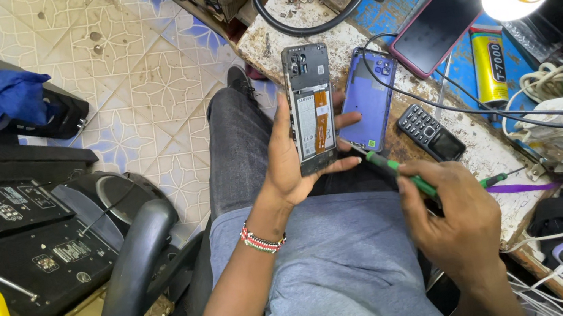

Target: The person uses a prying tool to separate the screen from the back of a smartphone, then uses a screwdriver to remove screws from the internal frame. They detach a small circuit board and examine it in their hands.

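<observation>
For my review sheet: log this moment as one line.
left hand: holds opened phone | right hand: holds green screwdriver, tip at phone's lower edge | workbench: purple back cover, keypad phone

Head view, steeply down, near lap

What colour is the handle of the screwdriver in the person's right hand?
Green, with a black part near the shaft: the screwdriver shows in the head view, held by the right hand.
</observation>
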